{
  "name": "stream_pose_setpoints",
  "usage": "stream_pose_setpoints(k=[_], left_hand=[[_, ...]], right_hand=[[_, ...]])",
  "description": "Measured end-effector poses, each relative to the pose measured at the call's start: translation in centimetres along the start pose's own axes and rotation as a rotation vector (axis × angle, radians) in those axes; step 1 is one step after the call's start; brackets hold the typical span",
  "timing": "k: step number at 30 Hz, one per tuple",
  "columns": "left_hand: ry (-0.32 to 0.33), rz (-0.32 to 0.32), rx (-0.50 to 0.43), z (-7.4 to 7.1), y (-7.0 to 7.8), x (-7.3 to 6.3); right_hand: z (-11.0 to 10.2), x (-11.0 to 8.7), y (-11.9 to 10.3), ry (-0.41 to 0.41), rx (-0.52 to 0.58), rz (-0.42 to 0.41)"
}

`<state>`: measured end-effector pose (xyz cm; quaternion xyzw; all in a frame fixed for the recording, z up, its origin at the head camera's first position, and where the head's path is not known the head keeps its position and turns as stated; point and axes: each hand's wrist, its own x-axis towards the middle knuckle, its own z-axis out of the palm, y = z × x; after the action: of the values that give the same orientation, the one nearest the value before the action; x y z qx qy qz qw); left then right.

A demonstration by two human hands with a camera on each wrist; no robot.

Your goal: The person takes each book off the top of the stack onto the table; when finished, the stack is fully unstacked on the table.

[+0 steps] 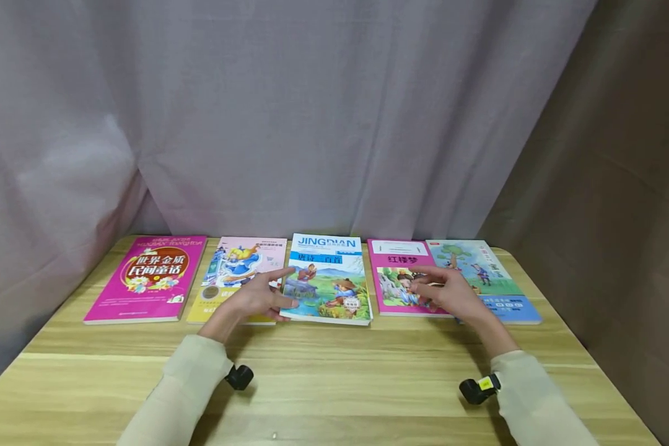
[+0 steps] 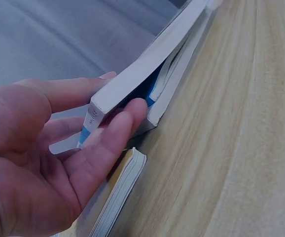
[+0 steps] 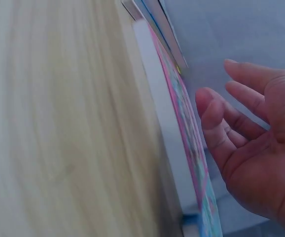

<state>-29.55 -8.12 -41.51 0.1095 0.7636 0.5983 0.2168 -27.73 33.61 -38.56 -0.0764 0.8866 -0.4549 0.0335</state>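
Note:
In the head view, my left hand (image 1: 256,296) grips the lower left corner of a white-and-blue paperback book (image 1: 330,282) in the middle of the row. The left wrist view shows that book (image 2: 147,61) raised at its near edge, a fingertip tucked beneath it. Under it, a blue cover edge and more pages (image 2: 174,74) are visible; whether they are one book or two, I cannot tell. My right hand (image 1: 448,292) hovers over a pink book (image 1: 380,291) with fingers loosely bent and nothing held. In the right wrist view, the hand (image 3: 256,133) is apart from the pink book's edge (image 3: 167,118).
A magenta book (image 1: 106,303) lies far left, beside a pink-and-yellow book (image 1: 231,248) near my left hand. Far right, a green-and-blue book (image 1: 504,288) lies beside the pink one. The wooden table (image 1: 357,384) meets a grey curtain (image 1: 312,124) behind the row.

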Motion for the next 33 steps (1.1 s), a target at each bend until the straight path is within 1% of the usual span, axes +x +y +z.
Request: stream_pose_setpoints(k=[4, 8, 11, 14, 19, 24, 26, 31, 33], left_hand=[[0.001, -0.006, -0.018, -0.1, -0.2, 0.0], [0.001, -0.019, -0.06, 0.0, -0.3, 0.0], [-0.005, -0.016, -0.083, -0.1, -0.3, -0.1], [-0.021, -0.006, -0.083, -0.3, -0.2, -0.2], [-0.063, 0.008, -0.075, -0.8, -0.3, -0.6], [-0.095, 0.028, -0.126, -1.1, -0.5, -0.9], [-0.098, 0.028, -0.15, -1.3, -0.6, -0.9], [-0.094, 0.026, -0.206, -1.4, -0.6, -1.3], [-0.087, 0.028, -0.219, -1.5, -0.7, -1.5]], right_hand=[[1.3, 0.3, 0.0, -0.049, 0.051, -0.004], [2.5, 0.7, -0.2, -0.088, 0.098, -0.004], [3.3, 1.0, -0.5, -0.114, 0.131, -0.002], [4.1, 1.2, -0.9, -0.137, 0.149, -0.011], [5.3, 1.4, -1.5, -0.177, 0.142, -0.024], [6.3, 1.5, -1.9, -0.238, 0.154, -0.04], [6.7, 1.5, -2.0, -0.26, 0.153, -0.045], [7.4, 1.4, -2.2, -0.268, 0.131, 0.0], [7.6, 1.4, -2.3, -0.27, 0.119, 0.004]])
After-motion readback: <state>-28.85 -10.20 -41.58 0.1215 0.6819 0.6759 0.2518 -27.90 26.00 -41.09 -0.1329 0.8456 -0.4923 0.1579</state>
